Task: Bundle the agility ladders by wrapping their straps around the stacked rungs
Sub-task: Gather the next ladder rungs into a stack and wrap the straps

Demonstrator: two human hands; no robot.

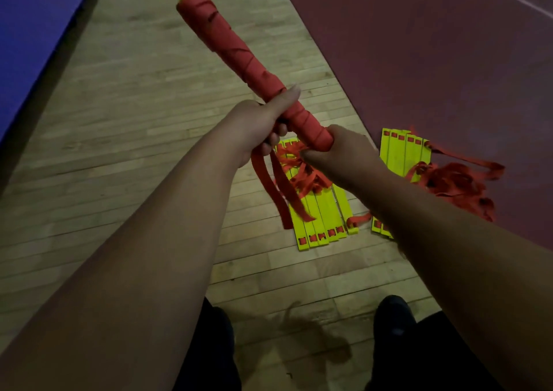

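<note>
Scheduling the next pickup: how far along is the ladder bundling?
Done: one red-strap-wrapped bundle of yellow plastic rungs looks covered nearly end to end. In hand: the left hand grips its middle, the right hand its near end, and loose red strap tails hang untucked. Left: two flat stacks of yellow rungs with tangled red straps lie unbundled on the floor.

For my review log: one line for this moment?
left hand grips wrapped bundle; right hand holds its end; loose ladders on floor

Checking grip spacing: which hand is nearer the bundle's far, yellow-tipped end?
Left. The left hand grips the wrapped bundle partway up its length; the right hand holds the near end, farthest from that tip.
</note>
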